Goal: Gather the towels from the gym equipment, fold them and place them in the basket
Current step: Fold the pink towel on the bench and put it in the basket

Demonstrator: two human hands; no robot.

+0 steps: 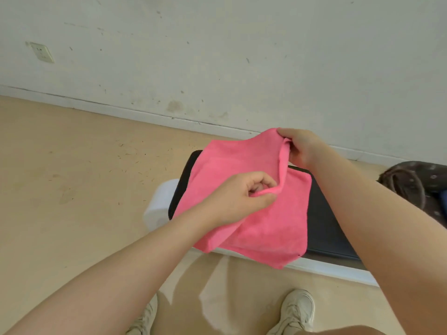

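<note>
Here your left hand [238, 197] pinched a fold of the pink towel [254, 213] at its middle, and your right hand [298, 147] gripped its top corner; the rest hung below both grips, over the bench [329, 221].

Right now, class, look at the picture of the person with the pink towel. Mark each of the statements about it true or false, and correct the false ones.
1. Both hands hold the pink towel. True: the left hand pinches a fold and the right hand grips an upper corner.
2. The towel lies flat on the floor. False: it is held up over a black padded bench.
3. A socket is on the wall at the upper left. True.
4. The person is barefoot. False: light-coloured shoes show at the bottom.
5. The towel is already in a basket. False: no basket is visible in this view.
</note>
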